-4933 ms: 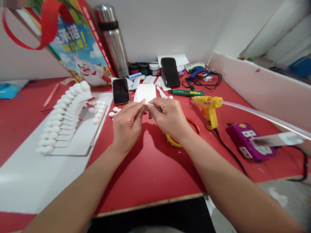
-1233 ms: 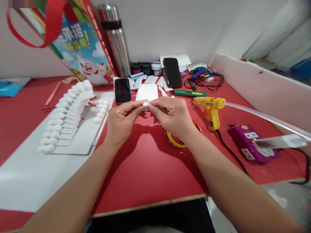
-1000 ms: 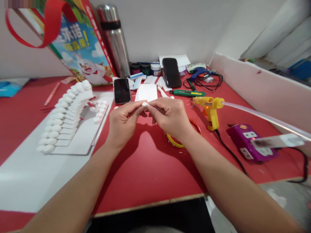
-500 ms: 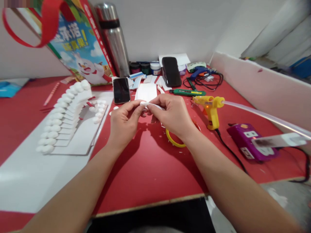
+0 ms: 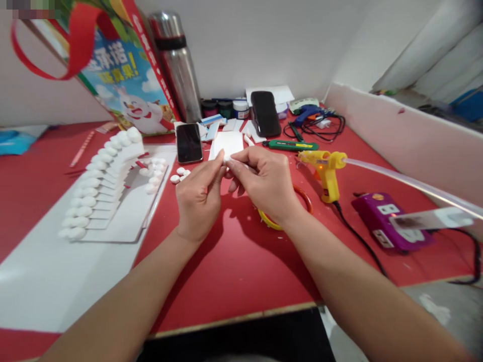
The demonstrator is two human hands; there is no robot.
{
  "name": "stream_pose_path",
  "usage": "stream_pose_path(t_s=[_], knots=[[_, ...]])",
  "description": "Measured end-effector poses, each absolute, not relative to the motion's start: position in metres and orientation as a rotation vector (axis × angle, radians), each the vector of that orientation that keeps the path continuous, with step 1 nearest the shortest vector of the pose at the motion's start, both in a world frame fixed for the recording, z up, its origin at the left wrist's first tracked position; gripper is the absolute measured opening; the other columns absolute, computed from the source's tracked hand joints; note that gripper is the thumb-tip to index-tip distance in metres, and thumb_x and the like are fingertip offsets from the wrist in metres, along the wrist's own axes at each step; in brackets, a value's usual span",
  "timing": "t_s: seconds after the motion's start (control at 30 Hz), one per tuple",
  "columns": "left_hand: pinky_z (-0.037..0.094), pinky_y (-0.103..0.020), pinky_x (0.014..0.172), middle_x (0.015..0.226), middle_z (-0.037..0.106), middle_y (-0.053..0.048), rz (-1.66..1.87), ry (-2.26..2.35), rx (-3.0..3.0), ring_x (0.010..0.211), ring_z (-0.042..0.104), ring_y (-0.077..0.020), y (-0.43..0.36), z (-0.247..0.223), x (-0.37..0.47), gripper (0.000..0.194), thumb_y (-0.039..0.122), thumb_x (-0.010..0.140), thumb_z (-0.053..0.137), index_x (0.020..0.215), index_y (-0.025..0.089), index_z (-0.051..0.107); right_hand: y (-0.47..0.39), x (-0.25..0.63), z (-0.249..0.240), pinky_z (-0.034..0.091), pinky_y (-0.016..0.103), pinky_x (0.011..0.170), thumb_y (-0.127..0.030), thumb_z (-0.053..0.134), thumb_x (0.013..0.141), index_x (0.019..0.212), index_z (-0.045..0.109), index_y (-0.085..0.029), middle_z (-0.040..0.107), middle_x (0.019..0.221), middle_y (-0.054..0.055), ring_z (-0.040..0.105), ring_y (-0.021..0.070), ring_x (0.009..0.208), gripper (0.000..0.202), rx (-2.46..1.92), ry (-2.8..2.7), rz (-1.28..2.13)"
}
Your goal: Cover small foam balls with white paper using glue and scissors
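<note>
Both hands meet over the middle of the red table. My left hand point(image 5: 199, 196) has its fingers pressed together on a small white piece point(image 5: 227, 158). The thumb and index finger of my right hand point(image 5: 266, 181) pinch the same piece from the other side. Several white oval pieces point(image 5: 180, 175) lie just left of my left hand. A white card point(image 5: 231, 141) is behind the fingertips. At the left, a white stepped model point(image 5: 124, 201) edged with rounded white pieces rests on a white board point(image 5: 90, 271).
A yellow glue gun point(image 5: 329, 176) stands at the right, near a purple box point(image 5: 385, 216). Yellow and red rings point(image 5: 269, 219) lie under my right wrist. Behind are a phone point(image 5: 189, 143), a black device point(image 5: 265, 113), a green cutter point(image 5: 292, 145), a steel flask point(image 5: 181, 70) and a colourful bag point(image 5: 128, 75).
My left hand has turned, its fingers now more upright around the white piece. More of the loose oval pieces shows beside it. The whole view has shifted slightly.
</note>
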State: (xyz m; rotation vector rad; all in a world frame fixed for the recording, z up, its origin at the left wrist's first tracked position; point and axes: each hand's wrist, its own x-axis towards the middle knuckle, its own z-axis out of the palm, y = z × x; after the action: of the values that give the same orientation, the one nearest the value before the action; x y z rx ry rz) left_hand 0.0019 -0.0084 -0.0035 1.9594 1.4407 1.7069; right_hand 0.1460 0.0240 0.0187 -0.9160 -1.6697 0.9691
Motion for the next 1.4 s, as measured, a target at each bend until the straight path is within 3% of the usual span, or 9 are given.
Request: stream_pose_path(t_s=[0.17, 0.4, 0.5, 0.6, 0.73, 0.93, 1.1, 1.27, 1.4], knots=[[0.058, -0.031, 0.071, 0.080, 0.075, -0.001, 1.601, 1.290, 1.677, 0.068, 0.068, -0.0153, -0.003, 0.004, -0.009, 0.019, 0.032, 0.091, 0.071, 0.106, 0.026, 0.080, 0.029, 0.152, 0.019, 0.051, 0.026, 0.058, -0.033, 0.065, 0.095, 0.084, 0.065, -0.017, 0.071, 0.073, 0.002, 0.065, 0.0128, 0.057, 0.019, -0.844, -1.749, 0.997], [0.053, -0.030, 0.074, 0.091, 0.070, -0.004, 1.496, 1.336, 1.965, 0.073, 0.065, -0.0150, -0.005, 0.015, -0.013, 0.021, 0.029, 0.097, 0.061, 0.109, 0.025, 0.078, 0.027, 0.151, 0.023, 0.053, 0.025, 0.057, -0.046, 0.068, 0.092, 0.085, 0.068, -0.016, 0.071, 0.075, 0.003, 0.065, 0.0121, 0.057, 0.031, -0.831, -1.728, 1.090], [0.052, -0.031, 0.080, 0.095, 0.071, -0.005, 1.516, 1.408, 2.048, 0.082, 0.065, -0.0175, -0.006, 0.013, -0.012, 0.021, 0.029, 0.099, 0.058, 0.110, 0.023, 0.076, 0.029, 0.151, 0.027, 0.055, 0.025, 0.054, -0.053, 0.072, 0.087, 0.083, 0.068, -0.015, 0.072, 0.076, 0.005, 0.068, 0.0144, 0.058, 0.039, -0.834, -1.582, 1.348], [0.052, -0.031, 0.084, 0.099, 0.072, -0.005, 1.539, 1.418, 2.019, 0.088, 0.066, -0.0186, -0.005, 0.011, -0.012, 0.020, 0.028, 0.098, 0.058, 0.108, 0.022, 0.075, 0.036, 0.153, 0.030, 0.058, 0.027, 0.053, -0.056, 0.059, 0.096, 0.088, 0.069, -0.013, 0.074, 0.077, 0.009, 0.070, 0.0170, 0.060, 0.045, -0.802, -1.337, 1.781], [0.051, -0.030, 0.085, 0.097, 0.073, -0.004, 1.546, 1.401, 1.981, 0.089, 0.066, -0.0176, -0.004, 0.010, -0.012, 0.018, 0.024, 0.098, 0.060, 0.105, 0.022, 0.076, 0.041, 0.155, 0.030, 0.059, 0.026, 0.055, -0.042, 0.049, 0.104, 0.093, 0.069, -0.012, 0.074, 0.081, 0.010, 0.068, 0.0136, 0.061, 0.038, -0.737, -1.136, 2.101], [0.051, -0.029, 0.074, 0.088, 0.070, -0.002, 1.542, 1.384, 1.920, 0.073, 0.062, -0.0140, -0.004, 0.010, -0.011, 0.019, 0.023, 0.097, 0.060, 0.108, 0.023, 0.076, 0.035, 0.154, 0.032, 0.054, 0.021, 0.052, -0.034, 0.073, 0.091, 0.081, 0.067, -0.013, 0.061, 0.073, -0.001, 0.049, 0.0059, 0.053, 0.024, -0.766, -1.096, 2.013], [0.051, -0.027, 0.071, 0.087, 0.069, -0.003, 1.549, 1.386, 1.860, 0.071, 0.062, -0.0132, -0.004, 0.011, -0.010, 0.018, 0.025, 0.097, 0.062, 0.106, 0.021, 0.077, 0.034, 0.153, 0.032, 0.052, 0.020, 0.053, -0.030, 0.076, 0.086, 0.082, 0.070, -0.014, 0.054, 0.065, -0.005, 0.045, 0.0056, 0.053, 0.018, -0.778, -1.271, 1.888], [0.052, -0.026, 0.068, 0.087, 0.068, -0.003, 1.562, 1.379, 1.802, 0.069, 0.063, -0.0130, -0.006, 0.011, -0.006, 0.018, 0.027, 0.096, 0.064, 0.107, 0.020, 0.076, 0.029, 0.150, 0.032, 0.037, 0.020, 0.043, -0.029, 0.070, 0.090, 0.079, 0.072, -0.013, 0.062, 0.062, -0.002, 0.050, 0.0064, 0.045, 0.020, -0.952, -1.566, 1.380], [0.053, -0.026, 0.069, 0.091, 0.071, -0.004, 1.584, 1.419, 1.826, 0.070, 0.064, -0.0130, -0.008, 0.010, -0.003, 0.018, 0.028, 0.096, 0.064, 0.107, 0.020, 0.076, 0.024, 0.148, 0.028, 0.036, 0.023, 0.048, -0.029, 0.067, 0.091, 0.069, 0.072, -0.014, 0.065, 0.061, 0.002, 0.053, 0.0093, 0.050, 0.027, -1.056, -1.738, 0.880]])
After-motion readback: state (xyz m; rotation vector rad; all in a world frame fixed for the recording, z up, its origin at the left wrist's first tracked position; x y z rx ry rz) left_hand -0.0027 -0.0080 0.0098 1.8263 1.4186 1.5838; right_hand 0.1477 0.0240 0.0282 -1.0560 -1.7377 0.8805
